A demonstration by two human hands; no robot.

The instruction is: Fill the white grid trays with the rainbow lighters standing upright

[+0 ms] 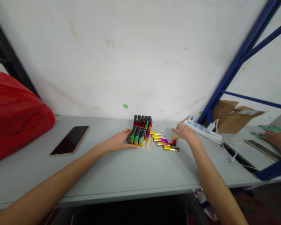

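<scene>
Several upright lighters (137, 137) with black tops and green, yellow and silver bodies stand in a white tray with round holes (148, 144). My left hand (120, 140) grips the tray's left side, thumb along the front and fingers behind. Some holes on the tray's right side are bare. To the right, several shiny lighters (159, 140) in yellow, purple and red lie flat in a slanting row. A pair of red lighters (174, 140) stands close to its end. My right hand (184, 131) hovers just beyond them, fingers apart, with nothing visible in it.
Another block of upright lighters (142, 121) stands behind the tray by the wall. A phone (70, 140) lies left, beside a red plastic bag (18, 112). Right are a white power strip (202, 131) with cables, a blue frame (234, 68), a cardboard box (236, 118) and another person's hand (277, 140).
</scene>
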